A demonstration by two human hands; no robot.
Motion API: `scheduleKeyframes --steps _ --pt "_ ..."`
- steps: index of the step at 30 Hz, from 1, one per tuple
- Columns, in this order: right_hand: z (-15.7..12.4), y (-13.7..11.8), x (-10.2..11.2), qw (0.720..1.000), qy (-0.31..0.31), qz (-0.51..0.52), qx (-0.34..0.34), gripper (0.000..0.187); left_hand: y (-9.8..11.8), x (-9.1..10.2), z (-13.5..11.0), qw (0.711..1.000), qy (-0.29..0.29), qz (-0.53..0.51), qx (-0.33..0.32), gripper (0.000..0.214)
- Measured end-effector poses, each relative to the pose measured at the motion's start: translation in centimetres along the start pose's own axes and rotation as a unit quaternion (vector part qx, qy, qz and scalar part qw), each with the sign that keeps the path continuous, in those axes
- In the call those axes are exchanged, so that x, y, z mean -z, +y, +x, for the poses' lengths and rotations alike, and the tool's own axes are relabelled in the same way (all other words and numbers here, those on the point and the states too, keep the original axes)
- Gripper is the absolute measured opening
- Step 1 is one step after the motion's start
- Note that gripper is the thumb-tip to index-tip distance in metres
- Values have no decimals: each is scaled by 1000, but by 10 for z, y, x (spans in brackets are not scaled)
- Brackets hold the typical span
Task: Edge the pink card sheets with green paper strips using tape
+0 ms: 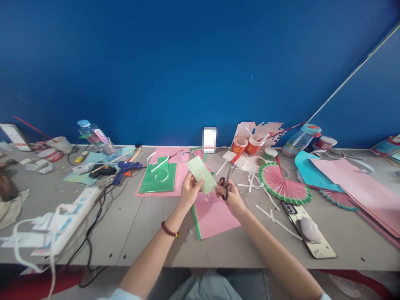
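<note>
Cutting step imo: left hand (189, 189) pinches pale green paper (201, 175) above the pink sheet (214, 214), right hand (229, 196) fingers closed thru scissors (225, 183) handles. Next needs blades lined up w/ paper edge.

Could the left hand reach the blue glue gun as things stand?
Probably yes, but not freely: the left hand is holding a pale green paper. The glue gun lies to its left on the table, with nothing between them.
</note>
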State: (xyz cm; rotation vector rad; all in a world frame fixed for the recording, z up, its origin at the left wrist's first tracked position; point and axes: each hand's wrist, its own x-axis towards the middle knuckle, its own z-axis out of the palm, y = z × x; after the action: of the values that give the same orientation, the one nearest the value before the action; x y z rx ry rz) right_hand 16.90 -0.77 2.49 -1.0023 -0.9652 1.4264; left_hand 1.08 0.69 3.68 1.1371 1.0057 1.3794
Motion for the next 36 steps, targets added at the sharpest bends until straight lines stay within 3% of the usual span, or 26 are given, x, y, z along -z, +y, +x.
scheduleKeyframes --steps 6,13,22,36 --pt "-9 -6 -2 983 -129 -74 -105 36 16 11 13 996 78 -40 -26 51" --pt "-16 -13 -1 960 -218 -122 -127 33 52 17 13 992 72 31 -98 50" --pt "-16 -15 -3 959 -171 -187 -124 31 33 19 9 986 83 63 -132 57" --pt "-17 -14 -4 961 -140 -200 -132 34 27 15 1 981 105 88 -140 55"
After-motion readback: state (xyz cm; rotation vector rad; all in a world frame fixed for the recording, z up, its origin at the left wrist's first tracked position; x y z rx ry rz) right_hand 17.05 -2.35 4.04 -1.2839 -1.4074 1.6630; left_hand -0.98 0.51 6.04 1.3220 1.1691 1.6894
